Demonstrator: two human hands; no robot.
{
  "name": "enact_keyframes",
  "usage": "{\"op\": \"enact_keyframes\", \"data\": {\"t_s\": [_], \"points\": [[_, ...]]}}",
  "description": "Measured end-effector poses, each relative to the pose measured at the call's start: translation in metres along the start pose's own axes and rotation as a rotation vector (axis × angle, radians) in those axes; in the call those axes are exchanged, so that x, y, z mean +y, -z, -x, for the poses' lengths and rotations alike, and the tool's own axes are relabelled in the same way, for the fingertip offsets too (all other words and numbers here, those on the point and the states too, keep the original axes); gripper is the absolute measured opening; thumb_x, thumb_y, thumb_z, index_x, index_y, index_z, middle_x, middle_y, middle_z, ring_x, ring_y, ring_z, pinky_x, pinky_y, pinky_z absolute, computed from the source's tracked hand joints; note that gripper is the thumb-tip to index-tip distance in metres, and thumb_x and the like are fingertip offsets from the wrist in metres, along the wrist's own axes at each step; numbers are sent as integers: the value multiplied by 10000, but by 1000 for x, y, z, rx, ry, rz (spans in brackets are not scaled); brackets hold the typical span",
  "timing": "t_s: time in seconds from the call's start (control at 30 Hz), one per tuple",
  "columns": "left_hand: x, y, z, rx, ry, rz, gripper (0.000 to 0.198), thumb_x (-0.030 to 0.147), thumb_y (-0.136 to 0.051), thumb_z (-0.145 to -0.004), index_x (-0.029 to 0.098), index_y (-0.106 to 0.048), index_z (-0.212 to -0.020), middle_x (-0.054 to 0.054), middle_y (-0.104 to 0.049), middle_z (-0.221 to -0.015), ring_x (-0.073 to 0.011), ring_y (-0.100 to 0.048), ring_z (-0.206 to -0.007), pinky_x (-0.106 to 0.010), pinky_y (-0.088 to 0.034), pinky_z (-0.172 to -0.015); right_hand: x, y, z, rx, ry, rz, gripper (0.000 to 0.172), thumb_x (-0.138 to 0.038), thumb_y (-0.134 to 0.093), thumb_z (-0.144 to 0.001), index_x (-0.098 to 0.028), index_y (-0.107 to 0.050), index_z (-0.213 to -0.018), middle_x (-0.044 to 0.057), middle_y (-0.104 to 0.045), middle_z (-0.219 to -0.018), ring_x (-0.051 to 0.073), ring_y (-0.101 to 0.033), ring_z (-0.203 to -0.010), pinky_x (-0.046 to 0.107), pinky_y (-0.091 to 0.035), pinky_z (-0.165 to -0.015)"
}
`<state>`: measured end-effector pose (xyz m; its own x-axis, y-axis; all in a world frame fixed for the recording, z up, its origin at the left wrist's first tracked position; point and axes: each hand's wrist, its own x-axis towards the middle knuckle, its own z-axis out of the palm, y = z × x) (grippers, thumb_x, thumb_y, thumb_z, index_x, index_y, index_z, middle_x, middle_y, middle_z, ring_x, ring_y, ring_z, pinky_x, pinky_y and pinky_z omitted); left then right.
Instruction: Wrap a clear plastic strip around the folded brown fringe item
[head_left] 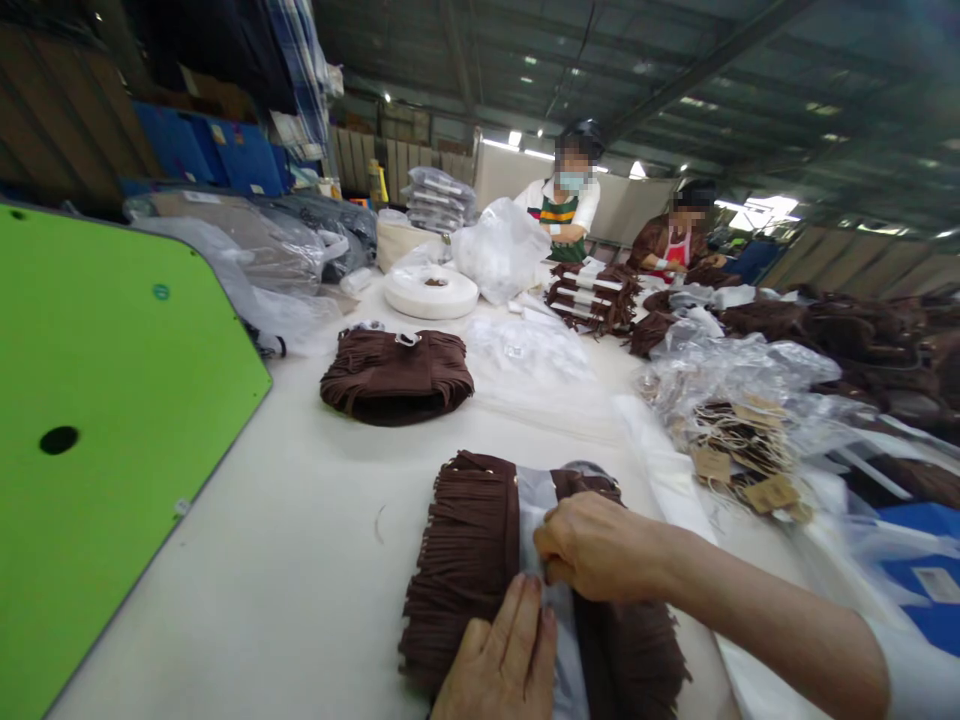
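Note:
A brown fringed bag (472,550) lies on the white table (247,570) in front of me, with a pale translucent strip (536,490) running across its middle. My left hand (506,650) rests on the strip and the bag, its fingers stretched out. Just above and to the right, my right hand (592,545) has its fingers curled at the strip's edge; what is pinched between them is too small to make out. A second brown fringed bag (397,375) sits farther back, touched by neither hand.
A green panel (112,400) stands at the left. Behind are a white tape roll (430,290), plastic bags (501,250) and stacked fringed pieces (592,297). Tags with strings (750,450) lie right. Two people (562,205) work at the back.

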<state>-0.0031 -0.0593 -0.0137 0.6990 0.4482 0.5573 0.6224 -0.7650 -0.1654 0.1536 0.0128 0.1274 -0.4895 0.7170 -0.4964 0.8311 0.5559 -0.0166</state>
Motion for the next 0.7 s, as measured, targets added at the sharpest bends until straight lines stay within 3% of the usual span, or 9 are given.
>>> {"op": "enact_keyframes", "data": {"t_s": [0.13, 0.33, 0.43, 0.5, 0.53, 0.63, 0.7], "points": [[-1, -3, 0, 33, -34, 12, 271, 102, -402, -878, 135, -550, -1103, -139, -600, -1141, -254, -486, -1154, -261, -413, -658, 3, 0, -10, 21, -133, -53, 161, -312, -710, -671, -169, -735, -742, 78, -689, -653, 223, -640, -643, 230, -350, -477], [-3, 1, -1, 39, -49, -3, 297, 94, -383, -874, 132, -546, -1119, -137, -597, -1153, -260, -513, -1120, -280, -425, -683, 28, -2, -17, 117, -250, -141, 402, -496, -817, -485, -148, -705, -652, 44, -637, -569, 195, -589, -545, 233, -330, -449], [-4, 4, -1, 31, -38, -1, 312, 96, -384, -869, 131, -537, -1139, -142, -581, -1175, -275, -490, -1148, -283, -429, -697, 29, -9, -1, 236, -269, -174, 251, -409, -743, -671, -178, -679, -746, 11, -643, -689, 151, -579, -627, 212, -376, -535], [-4, 5, -1, 50, -37, -5, 307, 102, -394, -863, 135, -539, -1132, -139, -577, -1178, -289, -493, -1139, -284, -432, -684, 16, -21, 16, 364, -252, -165, 125, -273, -581, -837, -170, -652, -832, 40, -635, -831, 154, -567, -749, 228, -395, -646], [-4, 4, -1, 64, -41, -5, 306, 105, -397, -861, 139, -539, -1131, -138, -577, -1175, -293, -498, -1133, -285, -434, -678, 7, -30, 25, 425, -216, -162, 157, -203, -486, -880, -169, -639, -868, 54, -623, -888, 159, -553, -804, 245, -392, -699], [-2, 3, -2, 90, 4, 11, 294, 116, -375, -869, 161, -555, -1097, -134, -578, -1166, -274, -493, -1144, -284, -439, -698, -25, -62, 43, 591, 25, -203, 252, -93, -407, -856, -188, -612, -969, 60, -619, -932, 183, -525, -866, 300, -375, -793], [-1, 3, -4, 99, 68, 31, 289, 118, -339, -881, 178, -575, -1036, -121, -581, -1165, -244, -496, -1148, -277, -439, -729, -40, -81, 47, 675, 62, -209, 305, -82, -419, -838, -176, -562, -1092, 74, -613, -1021, 204, -499, -958, 339, -338, -887]]}}
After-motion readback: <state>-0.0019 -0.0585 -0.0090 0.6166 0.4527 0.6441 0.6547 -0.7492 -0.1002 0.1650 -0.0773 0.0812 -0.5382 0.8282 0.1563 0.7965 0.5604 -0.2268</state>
